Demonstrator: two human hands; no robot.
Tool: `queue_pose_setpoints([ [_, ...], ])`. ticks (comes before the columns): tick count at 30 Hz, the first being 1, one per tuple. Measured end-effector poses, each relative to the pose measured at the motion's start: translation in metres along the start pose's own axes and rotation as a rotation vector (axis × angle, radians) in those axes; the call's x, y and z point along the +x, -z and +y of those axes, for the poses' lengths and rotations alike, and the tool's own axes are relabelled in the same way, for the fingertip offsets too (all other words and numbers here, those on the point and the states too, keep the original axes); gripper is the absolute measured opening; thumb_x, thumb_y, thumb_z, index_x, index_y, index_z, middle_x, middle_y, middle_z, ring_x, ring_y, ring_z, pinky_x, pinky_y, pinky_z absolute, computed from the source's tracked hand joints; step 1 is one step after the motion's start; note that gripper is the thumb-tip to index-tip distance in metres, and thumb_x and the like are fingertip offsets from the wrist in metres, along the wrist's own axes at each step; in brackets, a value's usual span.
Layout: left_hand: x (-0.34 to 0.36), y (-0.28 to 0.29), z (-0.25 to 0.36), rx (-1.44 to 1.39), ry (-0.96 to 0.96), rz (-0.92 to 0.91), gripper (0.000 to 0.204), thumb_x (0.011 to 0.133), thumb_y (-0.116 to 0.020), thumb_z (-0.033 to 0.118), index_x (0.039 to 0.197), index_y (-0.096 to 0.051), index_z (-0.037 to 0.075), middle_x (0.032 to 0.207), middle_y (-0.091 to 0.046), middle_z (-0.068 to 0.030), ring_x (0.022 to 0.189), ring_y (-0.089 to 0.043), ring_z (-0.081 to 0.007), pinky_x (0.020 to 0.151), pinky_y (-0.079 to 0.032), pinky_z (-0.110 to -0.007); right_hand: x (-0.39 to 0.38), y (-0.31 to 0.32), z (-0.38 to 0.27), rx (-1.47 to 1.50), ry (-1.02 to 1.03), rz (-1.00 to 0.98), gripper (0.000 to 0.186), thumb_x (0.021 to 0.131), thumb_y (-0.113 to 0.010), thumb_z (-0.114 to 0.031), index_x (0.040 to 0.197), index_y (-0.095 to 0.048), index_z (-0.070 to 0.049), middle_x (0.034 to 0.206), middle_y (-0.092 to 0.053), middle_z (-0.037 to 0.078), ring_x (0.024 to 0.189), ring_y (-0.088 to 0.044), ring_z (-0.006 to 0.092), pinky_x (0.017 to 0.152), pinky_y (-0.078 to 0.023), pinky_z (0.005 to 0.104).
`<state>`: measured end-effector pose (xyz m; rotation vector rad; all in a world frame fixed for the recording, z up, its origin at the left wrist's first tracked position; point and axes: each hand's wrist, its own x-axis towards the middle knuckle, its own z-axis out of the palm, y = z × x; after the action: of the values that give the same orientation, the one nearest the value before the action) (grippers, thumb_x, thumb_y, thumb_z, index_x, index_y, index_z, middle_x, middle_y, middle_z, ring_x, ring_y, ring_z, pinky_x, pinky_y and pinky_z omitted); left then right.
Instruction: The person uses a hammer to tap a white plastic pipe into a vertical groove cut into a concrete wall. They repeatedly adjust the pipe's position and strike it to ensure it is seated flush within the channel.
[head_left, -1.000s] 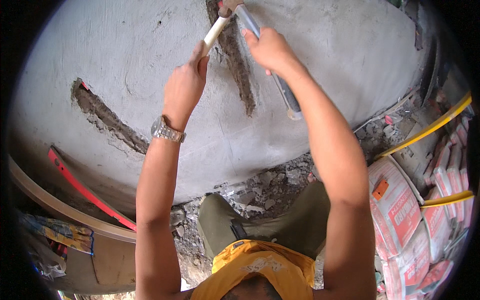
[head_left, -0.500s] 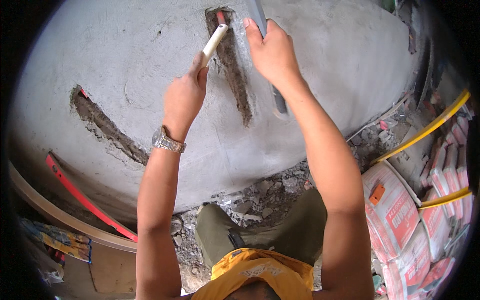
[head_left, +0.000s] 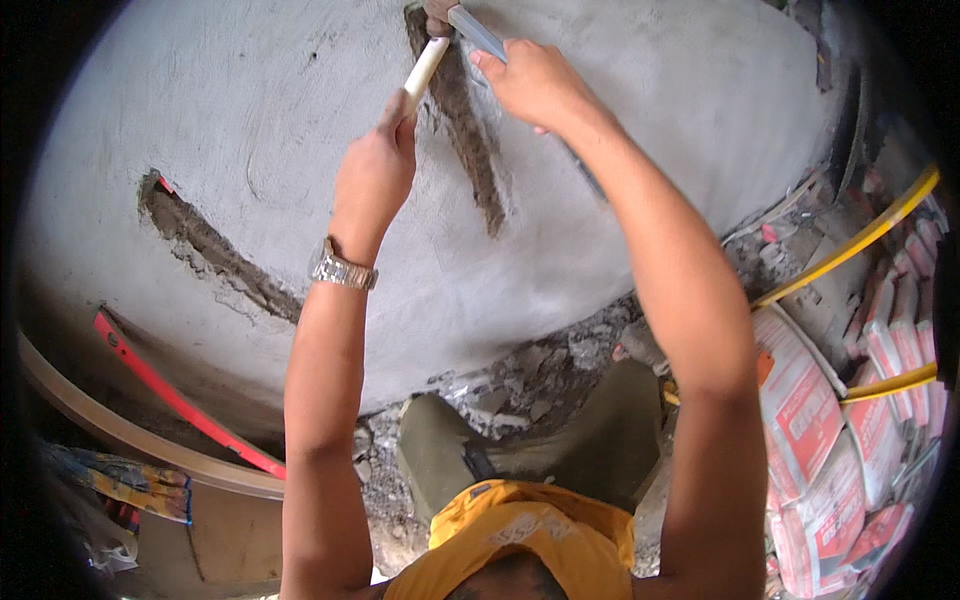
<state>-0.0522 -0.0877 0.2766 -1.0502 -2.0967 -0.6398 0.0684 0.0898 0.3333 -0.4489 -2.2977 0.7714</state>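
Note:
In front of me a grey plastered wall (head_left: 340, 130) has a rough groove (head_left: 470, 170) cut into it. My left hand (head_left: 375, 180), a metal watch on its wrist, is closed round a pale chisel-like bar (head_left: 426, 75). The bar slants up to the right, over the groove's upper part; no blade shows. My right hand (head_left: 540, 85) grips a grey-handled hammer (head_left: 478, 32). Its brownish head lies at the bar's upper end, by the top of the groove; I cannot tell whether they touch. Behind my right forearm the lower end of the handle shows.
A second groove (head_left: 215, 245) runs down the wall at left. Below it lean a red spirit level (head_left: 185, 405) and a brown curved edge (head_left: 120, 430). Rubble (head_left: 520, 385) lies along the wall's foot. Stacked bags (head_left: 800, 420) and yellow bars (head_left: 850, 255) are at right.
The hammer's head has come down into view to the bar's upper end, its handle now tilting left. My right hand has shifted slightly. The left hand keeps its hold on the bar.

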Motion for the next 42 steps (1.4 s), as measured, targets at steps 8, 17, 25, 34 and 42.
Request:
queue_pose_setpoints([
  [8,-0.001,-0.005,0.01,-0.003,0.0,0.011,0.041,0.107,-0.055,0.028,0.145,-0.059,0.013,0.071,-0.065,-0.0263,0.057,-0.066,-0.038,0.054,-0.049,-0.045,-0.007,0.0,0.013,0.036,-0.122,-0.054,0.052,0.106,-0.051,-0.045,0.105,-0.065,0.005,0.08,-0.069,0.02,0.067,-0.067,0.0348,0.059,-0.055,0.0455],
  [17,-0.009,-0.015,0.011,-0.092,0.048,0.02,0.041,0.106,-0.056,0.027,0.144,-0.06,0.012,0.075,-0.064,-0.0288,0.062,-0.067,-0.0411,0.057,-0.051,-0.046,-0.009,-0.019,0.012,0.13,0.115,0.293,0.052,0.105,-0.053,-0.043,0.102,-0.065,0.007,0.078,-0.071,0.028,0.073,-0.071,0.0476,0.065,-0.058,0.0512],
  [25,-0.005,-0.01,0.019,-0.07,0.065,-0.011,0.041,0.107,-0.055,0.027,0.144,-0.06,0.01,0.078,-0.066,-0.0283,0.066,-0.068,-0.0423,0.059,-0.051,-0.047,-0.003,-0.015,0.015,0.083,0.23,0.358,0.054,0.105,-0.053,-0.046,0.1,-0.063,0.007,0.073,-0.069,0.02,0.053,-0.067,0.0305,0.049,-0.052,0.0432],
  [34,-0.06,-0.026,0.009,-0.213,0.065,-0.272,0.039,0.106,-0.053,0.031,0.138,-0.063,0.009,0.076,-0.067,-0.0272,0.064,-0.068,-0.0424,0.057,-0.052,-0.049,-0.08,-0.009,0.047,0.282,-0.123,0.012,0.048,0.106,-0.054,-0.047,0.084,-0.054,-0.004,0.058,-0.052,0.003,0.042,-0.051,0.0145,0.041,-0.043,0.034],
  [42,-0.291,-0.096,-0.039,-0.293,0.247,-0.662,0.035,0.104,-0.057,0.038,0.113,-0.066,0.005,0.075,-0.068,-0.0251,0.068,-0.068,-0.0446,0.059,-0.055,-0.052,-0.224,-0.128,0.2,0.817,-0.66,0.117,0.03,0.105,-0.061,-0.035,0.098,-0.052,-0.008,0.063,-0.047,-0.002,0.042,-0.046,0.0101,0.037,-0.039,0.0297],
])
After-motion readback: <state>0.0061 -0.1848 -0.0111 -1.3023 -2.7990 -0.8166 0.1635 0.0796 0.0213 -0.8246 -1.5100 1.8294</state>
